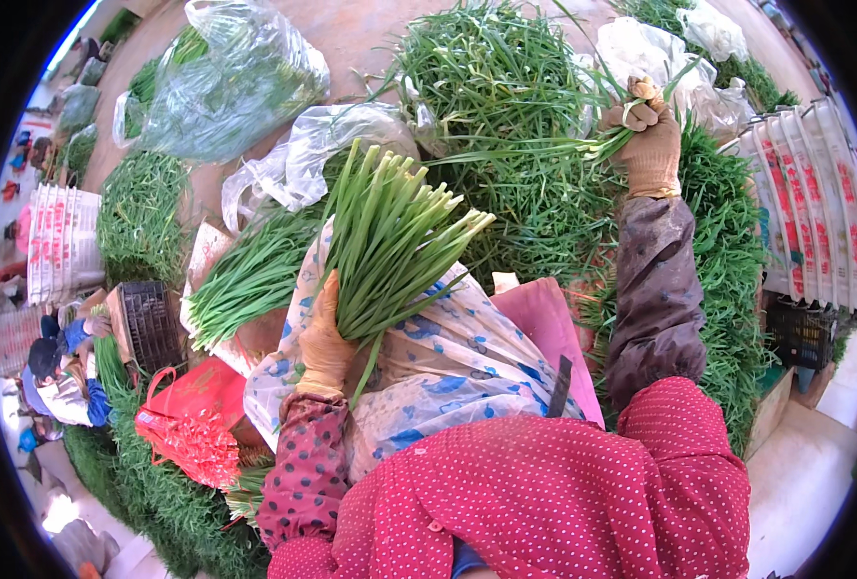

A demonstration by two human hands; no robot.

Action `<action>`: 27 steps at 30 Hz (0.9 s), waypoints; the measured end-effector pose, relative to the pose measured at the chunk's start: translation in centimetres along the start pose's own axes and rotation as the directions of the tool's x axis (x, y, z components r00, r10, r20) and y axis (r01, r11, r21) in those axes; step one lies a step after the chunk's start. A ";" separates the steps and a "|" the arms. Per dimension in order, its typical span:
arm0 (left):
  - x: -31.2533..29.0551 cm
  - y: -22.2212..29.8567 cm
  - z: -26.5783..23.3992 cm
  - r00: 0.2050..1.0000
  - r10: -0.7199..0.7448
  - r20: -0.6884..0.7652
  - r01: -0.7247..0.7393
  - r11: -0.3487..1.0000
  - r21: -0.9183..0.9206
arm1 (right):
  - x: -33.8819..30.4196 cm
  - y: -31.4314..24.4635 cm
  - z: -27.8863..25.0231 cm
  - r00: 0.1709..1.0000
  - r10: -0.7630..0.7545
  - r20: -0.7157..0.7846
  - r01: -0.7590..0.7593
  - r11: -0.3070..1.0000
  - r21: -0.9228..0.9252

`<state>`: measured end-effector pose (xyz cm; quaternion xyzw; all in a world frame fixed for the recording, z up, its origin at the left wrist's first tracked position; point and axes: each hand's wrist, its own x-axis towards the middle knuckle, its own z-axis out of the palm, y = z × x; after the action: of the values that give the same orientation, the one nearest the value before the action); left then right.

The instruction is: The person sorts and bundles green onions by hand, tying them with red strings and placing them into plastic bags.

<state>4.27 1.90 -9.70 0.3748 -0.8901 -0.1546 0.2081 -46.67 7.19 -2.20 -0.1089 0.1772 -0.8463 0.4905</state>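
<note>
My left hand (324, 345), in a tan glove, is closed round a thick bunch of garlic chives (390, 246) held over my lap. Their pale cut ends fan upward and to the right, and a few blades hang below my fist. Out to the far right, my gloved right hand (646, 135) grips a few loose chive stalks (602, 150); their long leaves trail leftward and up. Beneath and beside that hand spreads a large heap of loose chives (506, 106). Across my lap lies a plastic apron (428, 357) with blue prints.
Left of my lap lies a tidy pile of chives (255, 275), with red ties (192, 444) on a red bag nearer me. Clear plastic bags (245, 82) lie beyond. White crates (805, 193) are stacked at right, a dark crate (149, 323) at left. Another person (67, 372) works far left.
</note>
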 end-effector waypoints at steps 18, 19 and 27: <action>0.4 0.8 -0.1 0.988 -0.124 0.089 0.127 0.991 -0.029 | -6.2 15.2 4.9 0.900 0.435 -0.017 -0.098 0.165 -0.981; 0.2 0.8 -0.2 0.987 -0.133 0.088 0.136 0.990 -0.022 | -6.5 15.1 5.6 0.909 0.416 0.004 -0.043 0.102 -0.994; -0.3 -0.4 0.6 0.993 -0.107 0.049 0.102 0.990 0.097 | -3.5 8.2 4.3 0.953 -0.294 -0.068 -0.030 0.132 -0.991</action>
<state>4.39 1.94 -10.46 0.4262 -0.8807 -0.1333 0.1578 -36.90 5.62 -1.60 -0.3117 0.7351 -0.5694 0.1958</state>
